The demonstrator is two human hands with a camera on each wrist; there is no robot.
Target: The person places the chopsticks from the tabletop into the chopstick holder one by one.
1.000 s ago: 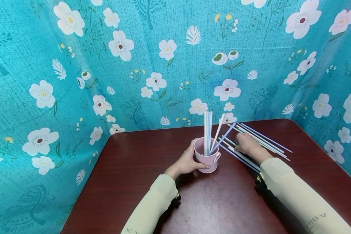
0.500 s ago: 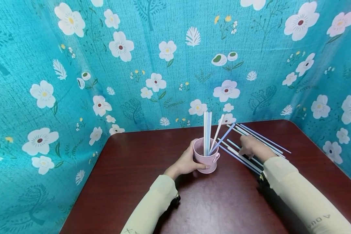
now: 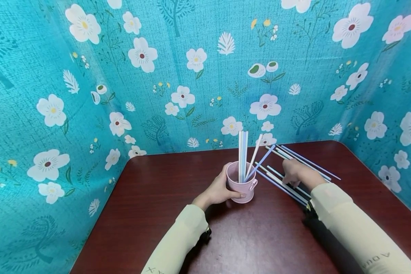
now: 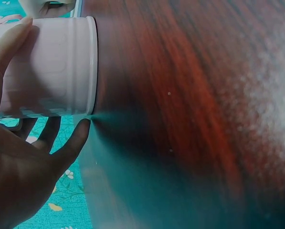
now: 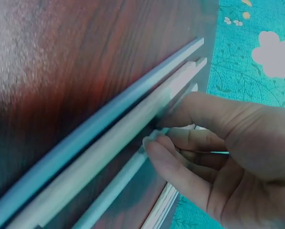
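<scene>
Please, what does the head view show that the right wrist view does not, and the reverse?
Only the head view shows the pink bucket, the sticks standing in it and the left hand holding it.
Only the right wrist view shows the palm side of the right hand, its fingertips at a pale stick.
Both show that hand, lying sticks on the dark red table and the flowered cloth.

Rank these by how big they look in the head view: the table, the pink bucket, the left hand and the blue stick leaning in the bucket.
1. Table
2. Pink bucket and left hand: too alike to rank
3. Leaning blue stick, long but very thin
</scene>
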